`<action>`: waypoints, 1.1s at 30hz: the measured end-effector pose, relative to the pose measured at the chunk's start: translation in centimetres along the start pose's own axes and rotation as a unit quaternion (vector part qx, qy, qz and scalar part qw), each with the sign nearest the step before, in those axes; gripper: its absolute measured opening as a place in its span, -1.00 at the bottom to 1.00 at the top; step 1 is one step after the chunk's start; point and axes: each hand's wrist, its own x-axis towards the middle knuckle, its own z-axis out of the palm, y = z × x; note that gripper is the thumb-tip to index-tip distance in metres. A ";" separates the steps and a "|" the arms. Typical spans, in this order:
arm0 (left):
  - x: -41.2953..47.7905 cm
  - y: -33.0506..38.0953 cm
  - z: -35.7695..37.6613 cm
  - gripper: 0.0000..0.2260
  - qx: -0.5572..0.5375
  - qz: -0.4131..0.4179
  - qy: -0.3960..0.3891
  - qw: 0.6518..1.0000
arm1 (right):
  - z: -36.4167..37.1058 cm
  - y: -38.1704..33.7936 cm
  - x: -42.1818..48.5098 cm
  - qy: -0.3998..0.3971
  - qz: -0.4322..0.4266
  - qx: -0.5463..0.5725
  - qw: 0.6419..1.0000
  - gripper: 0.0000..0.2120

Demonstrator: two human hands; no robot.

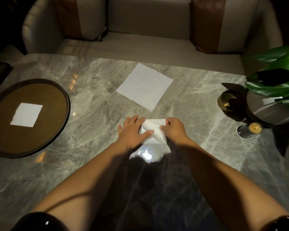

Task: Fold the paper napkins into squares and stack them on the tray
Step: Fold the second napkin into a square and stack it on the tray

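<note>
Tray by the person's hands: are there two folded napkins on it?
No, only one folded napkin lies on the round tray.

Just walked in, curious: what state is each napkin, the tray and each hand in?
Round brown tray: holds one folded napkin.
Small square white napkin on the tray: folded, lying flat.
Large white paper napkin mid-table: unfolded, flat, untouched.
White napkin under the hands: partly folded.
Left hand: flat, pressing it.
Right hand: pinching its right side.

Bare forearms lead from the left hand and right hand back to glossy dark rounded shapes at the lower corners.
</note>
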 end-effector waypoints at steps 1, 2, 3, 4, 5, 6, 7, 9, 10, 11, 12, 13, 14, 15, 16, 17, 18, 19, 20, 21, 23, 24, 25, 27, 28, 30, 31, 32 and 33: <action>0.0 0.2 -0.5 -0.28 -0.080 -0.010 0.016 0.997 | -0.3 -0.2 -0.2 -0.007 -0.006 0.027 1.000 -0.80; 0.0 0.3 -0.8 -0.26 -0.172 -0.020 0.028 0.985 | -0.8 -0.6 -0.5 -0.014 -0.016 0.049 0.999 -0.79; -0.2 0.3 -1.1 -0.26 -0.260 -0.031 0.036 0.964 | -1.5 -1.0 -1.0 -0.023 -0.026 0.067 0.997 -0.80; -0.5 0.3 -1.3 -0.28 -0.329 -0.044 0.043 0.942 | -2.2 -1.4 -1.4 -0.028 -0.040 0.083 0.995 -0.83; -0.8 0.5 -1.4 -0.30 -0.377 -0.061 0.053 0.923 | -3.1 -2.0 -1.9 -0.029 -0.053 0.093 0.994 -0.85; -1.1 0.8 -1.5 -0.32 -0.415 -0.081 0.063 0.904 | -4.0 -2.6 -2.4 -0.027 -0.064 0.103 0.992 -0.88; -1.2 1.2 -1.7 -0.32 -0.459 -0.100 0.067 0.880 | -4.9 -3.2 -3.0 -0.031 -0.071 0.117 0.990 -0.93; -1.3 2.2 -2.1 -0.30 -0.568 -0.106 0.032 0.816 | -6.5 -4.4 -4.2 -0.054 -0.089 0.162 0.981 -0.97; -1.4 2.8 -2.4 -0.33 -0.618 -0.092 -0.007 0.781 | -7.2 -5.0 -4.9 -0.072 -0.098 0.185 0.975 -0.95; -1.5 3.3 -2.8 -0.35 -0.662 -0.078 -0.051 0.744 | -7.8 -5.6 -5.5 -0.094 -0.103 0.205 0.969 -0.95; -1.6 3.8 -3.1 -0.34 -0.699 -0.075 -0.094 0.705 | -8.3 -6.0 -6.1 -0.113 -0.101 0.220 0.964 -0.93; -1.6 4.2 -3.6 -0.33 -0.729 -0.077 -0.136 0.666 | -8.8 -6.3 -6.5 -0.125 -0.093 0.230 0.961 -0.92; -1.8 4.6 -4.0 -0.31 -0.746 -0.080 -0.173 0.638 | -9.3 -6.6 -6.9 -0.129 -0.081 0.234 0.960 -0.88; -1.9 4.8 -4.2 -0.29 -0.754 -0.081 -0.203 0.620 | -9.8 -6.7 -7.3 -0.124 -0.069 0.233 0.962 -0.86; -2.1 5.0 -4.4 -0.29 -0.757 -0.079 -0.225 0.608 | -10.1 -6.6 -7.5 -0.113 -0.060 0.228 0.965 -0.85; -2.3 5.2 -4.6 -0.32 -0.760 -0.076 -0.240 0.599 | -10.3 -6.4 -7.6 -0.100 -0.053 0.226 0.968 -0.84; -2.6 5.5 -4.6 -0.35 -0.756 -0.070 -0.245 0.603 | -10.5 -6.1 -7.7 -0.085 -0.046 0.228 0.969 -0.83; -2.8 5.7 -4.5 -0.39 -0.741 -0.066 -0.242 0.623 | -10.5 -5.7 -7.8 -0.071 -0.040 0.237 0.968 -0.82; -3.0 5.9 -4.4 -0.44 -0.720 -0.063 -0.237 0.650 | -10.5 -5.2 -7.9 -0.057 -0.035 0.249 0.966 -0.84; -3.1 6.1 -4.3 -0.50 -0.705 -0.063 -0.232 0.668 | -10.5 -4.8 -8.0 -0.043 -0.032 0.262 0.963 -0.86; -3.4 6.5 -4.0 -0.59 -0.701 -0.070 -0.218 0.675 | -10.2 -4.0 -8.2 -0.016 -0.015 0.298 0.954 -0.88; -3.5 6.6 -3.9 -0.61 -0.706 -0.073 -0.211 0.672 | -10.0 -3.6 -8.3 -0.009 0.003 0.324 0.946 -0.87; -3.6 6.7 -3.9 -0.62 -0.708 -0.076 -0.203 0.672 | -9.8 -3.3 -8.5 -0.011 0.022 0.350 0.936 -0.88; -3.8 6.9 -3.8 -0.68 -0.701 -0.081 -0.190 0.682 | -9.2 -2.7 -8.9 -0.043 0.048 0.380 0.923 -0.89; -3.9 7.0 -3.7 -0.71 -0.696 -0.083 -0.186 0.689 | -8.9 -2.5 -9.0 -0.062 0.050 0.384 0.920 -0.89; -4.2 7.2 -3.7 -0.74 -0.688 -0.091 -0.180 0.697 | -8.4 -2.2 -9.3 -0.067 0.048 0.381 0.921 -0.89; -4.4 7.2 -3.7 -0.74 -0.687 -0.094 -0.179 0.698 | -8.3 -2.1 -9.3 -0.056 0.048 0.374 0.924 -0.88; -4.6 7.2 -3.7 -0.74 -0.687 -0.096 -0.177 0.698 | -8.2 -2.0 -9.3 -0.043 0.051 0.370 0.927 -0.88; -4.8 7.3 -3.7 -0.73 -0.687 -0.097 -0.177 0.698 | -8.1 -1.9 -9.4 -0.036 0.055 0.372 0.926 -0.87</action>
